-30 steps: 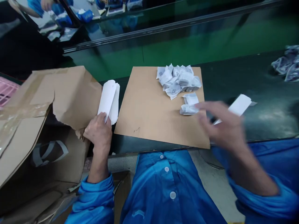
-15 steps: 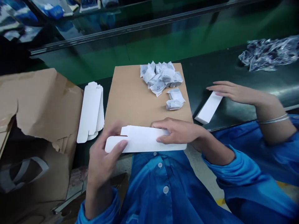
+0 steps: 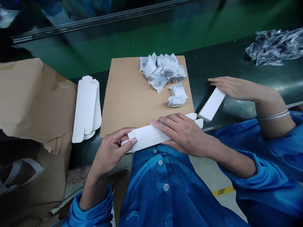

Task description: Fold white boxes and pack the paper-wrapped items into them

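Head view: we are holding slim white folding carton point(image 3: 148, 136), plain, creased lengthwise, flaps jutting out at both ends. Long axis is running left to right, right end slanting farther from us. Left hand point(image 3: 114, 149) is pinching left end, thumb on top; right hand point(image 3: 186, 135) is closing over right half. Carton is crossing near edge of cardboard sheet point(image 3: 127, 97), before our waist.

This is a packing workshop — 2 blue uniforms point(image 3: 146, 189), flat cartons point(image 3: 86, 107).
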Tool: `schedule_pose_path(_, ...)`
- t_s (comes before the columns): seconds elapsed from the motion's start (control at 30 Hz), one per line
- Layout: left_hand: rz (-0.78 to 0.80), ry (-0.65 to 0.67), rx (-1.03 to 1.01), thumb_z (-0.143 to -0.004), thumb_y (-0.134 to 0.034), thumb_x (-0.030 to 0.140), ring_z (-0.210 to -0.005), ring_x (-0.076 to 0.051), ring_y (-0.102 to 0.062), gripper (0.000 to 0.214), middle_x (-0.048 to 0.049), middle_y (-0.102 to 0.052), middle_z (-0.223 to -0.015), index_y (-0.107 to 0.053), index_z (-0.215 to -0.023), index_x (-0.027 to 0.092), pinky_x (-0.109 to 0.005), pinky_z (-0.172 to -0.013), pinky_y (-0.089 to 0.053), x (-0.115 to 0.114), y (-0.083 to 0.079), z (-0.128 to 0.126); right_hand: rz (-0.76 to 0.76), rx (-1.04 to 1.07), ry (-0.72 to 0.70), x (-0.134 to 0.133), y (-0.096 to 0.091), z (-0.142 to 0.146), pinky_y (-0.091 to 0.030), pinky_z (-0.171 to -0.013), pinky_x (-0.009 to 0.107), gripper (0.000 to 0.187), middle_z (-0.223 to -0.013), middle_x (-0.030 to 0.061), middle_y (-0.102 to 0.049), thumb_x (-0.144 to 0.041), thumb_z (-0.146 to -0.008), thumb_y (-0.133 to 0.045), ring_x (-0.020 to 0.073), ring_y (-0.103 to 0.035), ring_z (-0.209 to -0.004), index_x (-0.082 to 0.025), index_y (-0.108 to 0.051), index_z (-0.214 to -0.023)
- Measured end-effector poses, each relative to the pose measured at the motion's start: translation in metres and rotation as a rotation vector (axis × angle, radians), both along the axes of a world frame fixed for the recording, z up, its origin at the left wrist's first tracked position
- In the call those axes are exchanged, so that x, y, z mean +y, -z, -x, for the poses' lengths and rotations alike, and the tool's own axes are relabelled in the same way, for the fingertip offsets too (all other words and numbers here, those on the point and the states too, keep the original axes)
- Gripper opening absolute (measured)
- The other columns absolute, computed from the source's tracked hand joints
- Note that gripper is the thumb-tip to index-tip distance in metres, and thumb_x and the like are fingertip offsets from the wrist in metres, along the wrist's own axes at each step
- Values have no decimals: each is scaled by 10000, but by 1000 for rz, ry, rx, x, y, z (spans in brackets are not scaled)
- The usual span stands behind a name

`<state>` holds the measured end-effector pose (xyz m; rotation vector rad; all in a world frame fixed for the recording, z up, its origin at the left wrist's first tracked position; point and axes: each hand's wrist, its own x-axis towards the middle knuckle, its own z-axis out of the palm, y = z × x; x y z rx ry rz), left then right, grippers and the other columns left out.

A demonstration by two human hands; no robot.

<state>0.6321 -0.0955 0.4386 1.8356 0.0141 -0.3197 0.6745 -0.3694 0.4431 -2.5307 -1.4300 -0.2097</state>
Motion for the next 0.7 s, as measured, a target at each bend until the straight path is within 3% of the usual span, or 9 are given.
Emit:
schedule_pose_path(0.2, 6, 54, -73, -857, -681, 313, -507, -123, -677, 268, 30, -702, -638, -716, -1097, 198, -187, -499, -545, -9, 13, -1, -30, 40, -8, -7, 5, 0, -473, -888, 437, 617, -1308, 170, -596, -353, -927, -588, 307, -554, -1090, -73, -406, -1446)
schedule_pose_path(0.37, -51, -66, -133, -805, -705, 248, -528, -96, -663, 185, 40, -721, -684, -748, -983, 221, -157, -474, -534, -25, 15, -6, -34, -34, 46, -9, 7, 5, -488, -836, 432, 556, -1263, 181, -631, -332, -934, -575, 312, -589, -1044, -57, -461, -1404)
schedule_pose_path(0.53, -160, -164, -219, -745, -685, 116, -652, -99, -684, 128, 25, -746, -748, -759, -763, 219, -138, -517, -523, -26, 14, -16, -16, -133, 81, -7, 7, 12, -497, -815, 380, 383, -1167, 152, -693, -154, -957, -480, 266, -637, -1014, -65, -538, -1325)
schedule_pose_path(0.6, -118, -220, -265, -765, -700, 135, -667, -107, -693, 149, 19, -750, -779, -761, -863, 230, -163, -559, -546, -24, 12, -15, -52, -163, 130, -6, 8, 10, -507, -819, 369, 353, -1148, 141, -706, -147, -956, -490, 256, -648, -1016, -65, -555, -1294)
schedule_pose_path(0.7, 69, -370, -463, -898, -637, 336, -796, -167, -732, 375, -34, -752, -1007, -624, -1266, 270, -297, -692, -618, -37, 13, -3, -173, -227, 368, 1, 15, 5, -523, -771, 370, 385, -1143, 165, -707, -239, -957, -540, 265, -665, -978, -50, -542, -1293)
